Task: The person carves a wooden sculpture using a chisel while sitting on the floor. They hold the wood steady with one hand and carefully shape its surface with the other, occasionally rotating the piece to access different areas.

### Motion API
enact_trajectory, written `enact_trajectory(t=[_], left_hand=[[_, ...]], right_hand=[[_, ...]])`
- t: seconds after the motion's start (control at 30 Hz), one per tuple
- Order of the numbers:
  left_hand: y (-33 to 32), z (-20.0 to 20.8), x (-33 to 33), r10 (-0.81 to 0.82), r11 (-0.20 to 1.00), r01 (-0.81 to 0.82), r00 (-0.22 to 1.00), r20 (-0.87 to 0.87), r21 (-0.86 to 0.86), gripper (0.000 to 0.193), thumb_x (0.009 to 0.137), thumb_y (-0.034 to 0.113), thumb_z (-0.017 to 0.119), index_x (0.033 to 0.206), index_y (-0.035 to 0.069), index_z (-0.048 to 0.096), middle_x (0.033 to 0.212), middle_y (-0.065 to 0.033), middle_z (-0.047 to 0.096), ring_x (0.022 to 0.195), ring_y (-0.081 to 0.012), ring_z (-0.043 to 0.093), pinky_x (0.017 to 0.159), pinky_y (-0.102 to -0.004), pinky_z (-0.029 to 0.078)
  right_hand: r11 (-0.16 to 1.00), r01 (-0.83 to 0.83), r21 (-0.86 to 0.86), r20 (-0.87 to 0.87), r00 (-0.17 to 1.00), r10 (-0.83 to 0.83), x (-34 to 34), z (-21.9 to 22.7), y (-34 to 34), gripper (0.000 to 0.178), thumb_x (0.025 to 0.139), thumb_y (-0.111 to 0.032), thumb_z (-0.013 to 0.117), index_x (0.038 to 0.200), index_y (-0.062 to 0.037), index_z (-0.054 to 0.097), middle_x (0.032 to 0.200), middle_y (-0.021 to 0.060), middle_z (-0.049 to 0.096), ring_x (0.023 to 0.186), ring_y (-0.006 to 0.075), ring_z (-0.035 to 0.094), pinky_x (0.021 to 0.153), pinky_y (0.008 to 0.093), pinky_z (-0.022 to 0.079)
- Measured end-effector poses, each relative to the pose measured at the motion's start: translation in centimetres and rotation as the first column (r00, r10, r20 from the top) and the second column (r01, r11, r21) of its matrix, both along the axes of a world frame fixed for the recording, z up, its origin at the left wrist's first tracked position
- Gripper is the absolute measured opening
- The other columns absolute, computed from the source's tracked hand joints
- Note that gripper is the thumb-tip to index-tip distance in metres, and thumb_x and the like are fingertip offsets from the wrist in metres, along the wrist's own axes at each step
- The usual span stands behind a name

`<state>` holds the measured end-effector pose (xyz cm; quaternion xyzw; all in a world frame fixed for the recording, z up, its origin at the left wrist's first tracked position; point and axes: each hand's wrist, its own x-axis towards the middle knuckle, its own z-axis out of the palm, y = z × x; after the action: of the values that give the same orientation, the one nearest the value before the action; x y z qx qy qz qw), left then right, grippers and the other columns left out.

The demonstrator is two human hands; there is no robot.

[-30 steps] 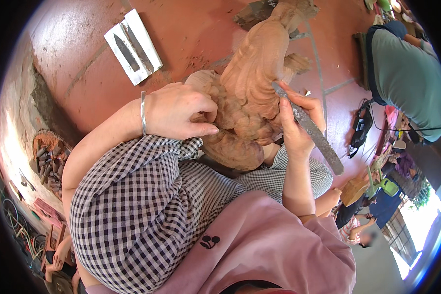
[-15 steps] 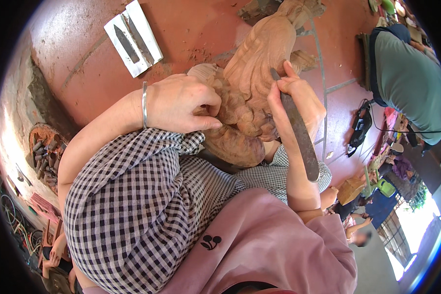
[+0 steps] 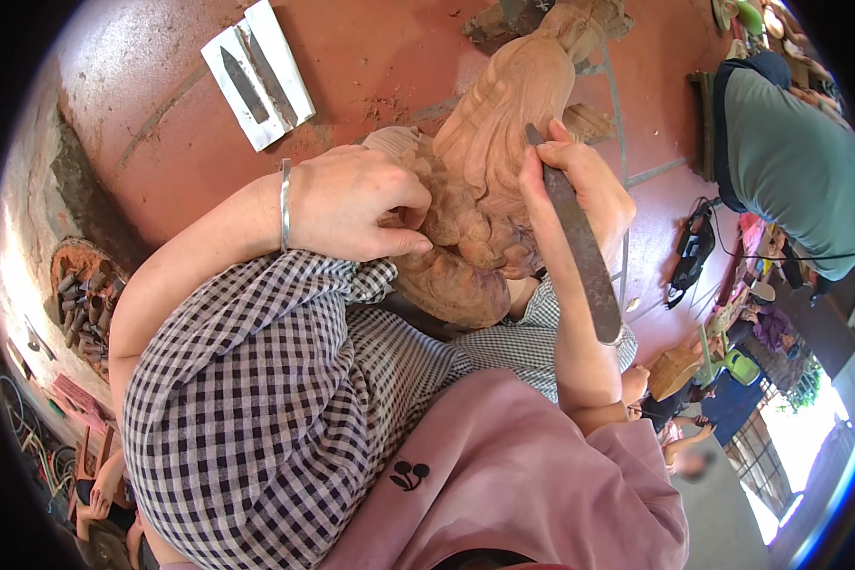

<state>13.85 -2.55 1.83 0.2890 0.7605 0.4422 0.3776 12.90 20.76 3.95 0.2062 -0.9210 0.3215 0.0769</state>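
A reddish-brown wood carving (image 3: 499, 104) with flowing grooves and rounded, petal-like relief leans from my lap toward the far side. My left hand (image 3: 356, 204), with a silver bangle at the wrist, is curled against its left side, thumb pressed near the relief; the other fingertips are hidden. On the right, my right hand (image 3: 589, 180) grips a long, flat, dark metal blade (image 3: 579, 242) with a rounded near end. Its narrow far end lies by the carving's grooved surface, with my thumb and index finger around it.
A white open box (image 3: 290, 71) with dark pointed shapes lies on the red tiled floor (image 3: 370, 57). At left, a round container (image 3: 85, 299) holds several short tools. A black bag (image 3: 695, 249) with a cord and a person in a green shirt (image 3: 793, 152) are at right.
My right hand and the blade have shifted very slightly relative to the carving. My left hand stays in place. A dark grey object shows at the top edge beside the carving.
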Motion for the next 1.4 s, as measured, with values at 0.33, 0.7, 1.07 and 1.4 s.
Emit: enact_trajectory(t=[0.33, 0.7, 1.07, 1.4], left_hand=[[0.0, -0.2, 0.2, 0.01, 1.0, -0.009, 0.999, -0.037, 0.016, 0.026, 0.083, 0.029, 0.069, 0.083, 0.003, 0.065, 0.073, -0.0145, 0.064, 0.073, -0.0325, 0.064, 0.066, -0.0429, 0.048], [-0.1, -0.6, 0.3, -0.072, 0.992, 0.069, 0.997, -0.021, -0.103, 0.03, 0.084, 0.031, 0.068, 0.087, 0.002, 0.065, 0.077, -0.0164, 0.065, 0.078, -0.0338, 0.065, 0.07, -0.0448, 0.049], [-0.2, -0.7, 0.4, -0.057, 0.995, 0.055, 0.998, -0.023, -0.084, 0.03, 0.084, 0.031, 0.068, 0.087, 0.002, 0.065, 0.077, -0.0164, 0.065, 0.078, -0.0338, 0.065, 0.07, -0.0446, 0.05], [0.0, -0.8, 0.3, -0.069, 0.994, 0.066, 0.997, -0.035, -0.082, 0.03, 0.084, 0.031, 0.067, 0.087, 0.001, 0.064, 0.078, -0.0167, 0.065, 0.078, -0.034, 0.065, 0.07, -0.0449, 0.05]], right_hand=[[1.0, 0.007, -0.019, 0.005, 1.0, -0.007, 0.6, -0.1, 0.7, 0.013, 0.073, 0.007, 0.071, 0.077, 0.0006, 0.061, 0.077, 0.0145, 0.066, 0.094, 0.0298, 0.072, 0.076, 0.0332, 0.057], [0.98, 0.118, -0.158, 0.162, 0.982, -0.092, 1.8, -0.1, 1.4, 0.011, 0.073, 0.006, 0.071, 0.076, 0.0011, 0.062, 0.079, 0.0127, 0.067, 0.097, 0.0293, 0.071, 0.088, 0.0384, 0.054], [0.987, 0.147, -0.059, 0.178, 0.975, -0.134, 1.8, -0.1, 1.2, 0.01, 0.071, 0.004, 0.071, 0.077, -0.0011, 0.065, 0.075, 0.0118, 0.067, 0.1, 0.0346, 0.069, 0.09, 0.0407, 0.054], [0.961, 0.226, -0.157, 0.244, 0.952, -0.184, 2.0, -0.5, 1.8, 0.009, 0.073, 0.004, 0.071, 0.078, -0.0009, 0.065, 0.084, 0.0137, 0.069, 0.108, 0.0316, 0.067, 0.085, 0.0362, 0.053]])
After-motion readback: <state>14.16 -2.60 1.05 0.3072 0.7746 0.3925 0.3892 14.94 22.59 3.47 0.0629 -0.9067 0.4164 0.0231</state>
